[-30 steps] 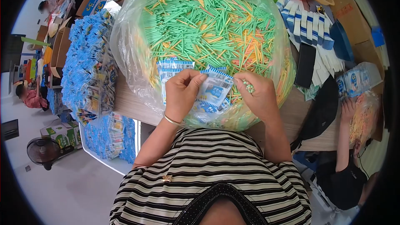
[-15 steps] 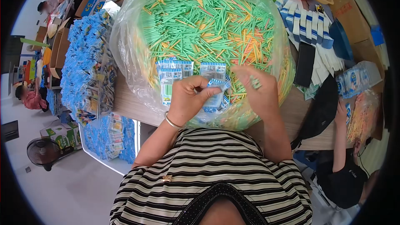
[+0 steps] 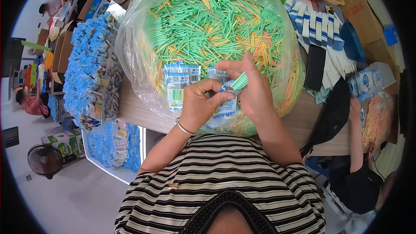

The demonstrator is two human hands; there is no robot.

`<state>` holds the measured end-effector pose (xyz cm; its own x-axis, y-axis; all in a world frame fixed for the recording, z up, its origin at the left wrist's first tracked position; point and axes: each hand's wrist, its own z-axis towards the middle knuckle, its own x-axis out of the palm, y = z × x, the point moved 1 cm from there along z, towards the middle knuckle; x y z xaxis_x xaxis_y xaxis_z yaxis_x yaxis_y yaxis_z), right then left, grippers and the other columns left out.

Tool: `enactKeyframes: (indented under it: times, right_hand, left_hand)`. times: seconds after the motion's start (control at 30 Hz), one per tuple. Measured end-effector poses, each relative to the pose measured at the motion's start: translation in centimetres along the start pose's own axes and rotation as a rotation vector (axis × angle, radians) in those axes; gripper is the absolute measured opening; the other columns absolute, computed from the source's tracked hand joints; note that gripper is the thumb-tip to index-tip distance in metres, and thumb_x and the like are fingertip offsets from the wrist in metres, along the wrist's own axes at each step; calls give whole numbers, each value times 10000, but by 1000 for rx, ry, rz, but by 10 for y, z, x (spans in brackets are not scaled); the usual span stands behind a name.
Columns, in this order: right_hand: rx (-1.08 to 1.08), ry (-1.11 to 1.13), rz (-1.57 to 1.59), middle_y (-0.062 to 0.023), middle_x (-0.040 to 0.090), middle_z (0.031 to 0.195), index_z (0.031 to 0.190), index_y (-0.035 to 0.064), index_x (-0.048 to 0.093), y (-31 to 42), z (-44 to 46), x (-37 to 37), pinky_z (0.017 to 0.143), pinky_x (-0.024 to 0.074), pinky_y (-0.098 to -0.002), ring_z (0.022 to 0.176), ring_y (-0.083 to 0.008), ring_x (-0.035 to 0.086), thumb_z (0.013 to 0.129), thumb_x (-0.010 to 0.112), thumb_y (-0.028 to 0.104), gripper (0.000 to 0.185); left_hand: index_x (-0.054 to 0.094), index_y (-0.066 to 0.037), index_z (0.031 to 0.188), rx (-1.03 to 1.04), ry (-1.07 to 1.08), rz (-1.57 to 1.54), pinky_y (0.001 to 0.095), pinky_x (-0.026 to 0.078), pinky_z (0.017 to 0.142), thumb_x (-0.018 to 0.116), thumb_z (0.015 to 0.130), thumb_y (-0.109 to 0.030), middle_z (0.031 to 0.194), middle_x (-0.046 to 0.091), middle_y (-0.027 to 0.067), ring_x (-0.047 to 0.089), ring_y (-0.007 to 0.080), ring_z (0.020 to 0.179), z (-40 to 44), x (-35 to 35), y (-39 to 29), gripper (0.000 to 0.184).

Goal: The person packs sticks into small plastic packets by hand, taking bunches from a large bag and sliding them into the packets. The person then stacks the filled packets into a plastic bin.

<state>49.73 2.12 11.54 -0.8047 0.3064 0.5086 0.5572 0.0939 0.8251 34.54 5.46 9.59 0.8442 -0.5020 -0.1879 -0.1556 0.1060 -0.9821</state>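
A small blue-and-white packet (image 3: 223,89) is pinched between the thumb and fingers of my left hand (image 3: 197,106). Its far part is hidden by the hands. A bundle of thin green sticks (image 3: 239,81) lies against the palm of my right hand (image 3: 256,91), its lower end at the packet's mouth. Two of the right hand's fingers stretch up and left above the bundle; the others are hidden. Both hands are over a large clear plastic bag (image 3: 134,67) heaped with green, yellow and pink sticks (image 3: 208,30). Several flat printed packets (image 3: 176,91) lie on the heap near my left hand.
To the left stands a tall pile of filled blue packets (image 3: 91,69), with a white bin (image 3: 93,158) of more below. Right of the bag are a black phone (image 3: 315,67), stacked packets (image 3: 320,28) and a black bag (image 3: 331,117). Another person's arm (image 3: 356,143) reaches in at right.
My right hand has moved left to my left hand and turned, showing the green stick bundle at the packet. The left hand keeps its pinch and has shifted slightly.
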Motion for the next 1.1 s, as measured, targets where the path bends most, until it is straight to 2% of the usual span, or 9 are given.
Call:
enactKeyframes:
  times: [0.1, 0.23, 0.33, 0.47, 0.6, 0.77, 0.9, 1.0, 1.1]
  right_hand:
    - [-55, -8, -206, -129, 701, 1091, 1081, -47, 699, -3, -6, 3, 1049, 389, -382, 1104, -219, 603, 1056, 387, 493, 625]
    - [-237, 50, -381, -130, 699, 1098, 1143, -35, 680, -2, -8, 1, 1013, 425, -381, 1115, -221, 607, 1010, 545, 420, 492]
    - [-404, 150, -937, -155, 687, 1115, 1212, -5, 657, 17, -15, -1, 971, 459, -377, 1079, -252, 634, 908, 707, 255, 402]
    - [-514, 132, -1170, -171, 677, 1105, 1242, 9, 644, 52, -33, 10, 947, 472, -355, 1043, -291, 649, 800, 780, 144, 481]
    - [-559, 74, -1216, -156, 666, 1079, 1190, 1, 654, 59, -39, 6, 924, 477, -363, 1014, -312, 643, 802, 761, 102, 415]
    - [-453, 199, -1128, -132, 659, 1052, 1129, 6, 659, 46, -33, -7, 926, 464, -396, 1001, -316, 628, 812, 728, 56, 328]
    - [-340, 291, -984, -123, 655, 1048, 1053, 13, 667, 44, -18, -8, 909, 458, -421, 991, -310, 612, 804, 720, 33, 255]
    - [-718, 98, -1422, -112, 649, 1058, 1038, 21, 676, 43, 17, -10, 914, 450, -413, 1045, -292, 585, 782, 733, 42, 263]
    - [-698, 207, -1673, -94, 620, 1024, 1022, 45, 683, 34, 62, -9, 908, 427, -421, 1061, -279, 555, 748, 761, 70, 286]
  left_hand:
    - [734, -12, 890, -22, 22, -38, 211, 472, 652, 806, 826, -74, 766, 703, -5, 574, 37, 701, 0, 2, -5, 115]
    - [735, -3, 1034, -8, -22, 39, 237, 514, 736, 713, 923, -112, 924, 739, 53, 637, 76, 822, -1, 5, -10, 157]
    - [705, -36, 1185, 114, 16, -240, 286, 523, 873, 614, 982, -129, 1151, 713, 131, 669, 162, 1005, 0, 6, -5, 241]
    - [670, -9, 1225, 309, 94, -204, 315, 459, 1015, 564, 1011, -146, 1260, 668, 135, 617, 217, 1174, 8, -3, -1, 275]
    - [647, 33, 1234, 188, 103, -366, 388, 401, 1098, 543, 1024, -195, 1293, 642, 179, 581, 262, 1242, 3, -5, -1, 327]
    - [651, 38, 1201, 163, 56, -306, 351, 444, 1043, 569, 1011, -163, 1230, 670, 159, 613, 230, 1176, -5, -6, -11, 289]
    - [679, 9, 1138, -109, -98, -158, 306, 477, 923, 629, 962, -108, 1149, 698, 95, 625, 182, 1067, -28, -30, -7, 216]
    - [672, 5, 1053, -136, -258, -42, 315, 474, 801, 667, 936, -106, 1018, 692, 81, 614, 193, 927, -30, -50, 6, 162]
    - [666, -3, 1038, 93, -412, 224, 341, 464, 790, 665, 932, -99, 976, 672, 95, 601, 230, 891, -24, -51, 23, 143]
